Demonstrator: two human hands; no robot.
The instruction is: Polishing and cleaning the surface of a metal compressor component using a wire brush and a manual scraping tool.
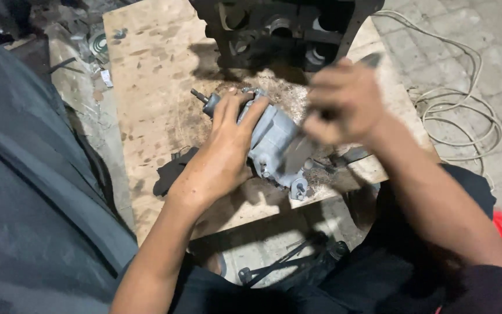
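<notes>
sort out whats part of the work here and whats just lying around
In hand:
left hand gripping the grey metal housing
right hand, blurred, holding a dark tool
wooden board under it

Lying about:
black engine block
white cable
black rag

Single head view, looking steeply down, close over wooden board [152, 87]

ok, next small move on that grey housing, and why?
Probably bring the tool in the right hand down onto the grey housing: the left hand already pins it on the wooden board, and the right hand is raised, blurred, clear of it.
</notes>
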